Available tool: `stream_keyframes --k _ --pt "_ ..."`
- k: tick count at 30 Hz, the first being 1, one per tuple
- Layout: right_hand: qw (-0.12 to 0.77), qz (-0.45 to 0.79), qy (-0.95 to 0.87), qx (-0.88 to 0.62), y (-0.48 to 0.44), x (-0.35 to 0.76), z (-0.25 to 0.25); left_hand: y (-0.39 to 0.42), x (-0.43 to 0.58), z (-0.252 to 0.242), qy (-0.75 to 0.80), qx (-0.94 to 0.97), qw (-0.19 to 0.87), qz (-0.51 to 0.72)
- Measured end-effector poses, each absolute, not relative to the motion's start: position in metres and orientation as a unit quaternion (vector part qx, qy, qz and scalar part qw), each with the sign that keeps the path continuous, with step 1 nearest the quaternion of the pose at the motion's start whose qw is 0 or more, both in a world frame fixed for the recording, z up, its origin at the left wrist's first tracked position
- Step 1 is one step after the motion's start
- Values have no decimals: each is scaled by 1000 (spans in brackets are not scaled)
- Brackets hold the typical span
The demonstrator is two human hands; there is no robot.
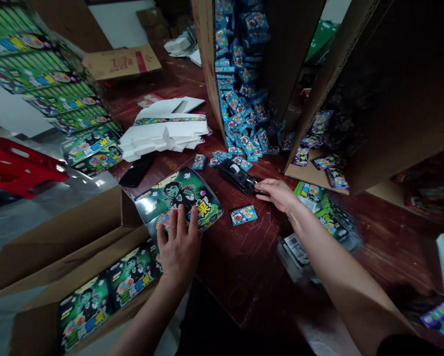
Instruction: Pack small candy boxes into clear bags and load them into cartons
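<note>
My left hand (180, 247) lies with its fingers stretched over a green printed candy box (177, 190), which sits by the table edge. At the middle of the table, the fingers of my right hand (275, 193) close on the near end of a black tape dispenser (236, 175) with a pale roll in it. A single blue candy packet (243, 215) lies between my two hands. Another small blue packet (198, 162) rests just beyond the green box. Under my right forearm are green packages in clear plastic (331, 217).
An open carton (91, 247) with green boxes inside stands at lower left. Blue packets (244, 113) spill from a tipped carton at the back. White folded cardboard (166, 131), a black phone-like object (136, 170), stacked green boxes (47, 79) and a red stool (17, 165) are further left.
</note>
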State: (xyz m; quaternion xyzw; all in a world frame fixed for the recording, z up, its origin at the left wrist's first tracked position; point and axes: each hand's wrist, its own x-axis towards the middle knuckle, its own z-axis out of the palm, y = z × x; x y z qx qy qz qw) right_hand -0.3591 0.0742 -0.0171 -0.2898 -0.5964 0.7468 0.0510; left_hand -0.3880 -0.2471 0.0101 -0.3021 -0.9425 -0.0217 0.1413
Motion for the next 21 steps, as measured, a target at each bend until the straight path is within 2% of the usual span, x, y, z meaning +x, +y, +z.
stream_keyframes --k 11,14,18,21 --pt "159 661 -657 -326 34 -335 -10 -250 -382 16 -942 -320 99 6" --pt "128 680 -671 -267 -10 -305 -5 -256 -380 21 -936 -347 65 4" --pt "29 737 -654 -169 -79 -288 -12 -263 -381 28 -926 -374 44 0" --pt "8 754 -638 -155 -112 -301 -29 -265 -383 31 -922 -385 44 -5"
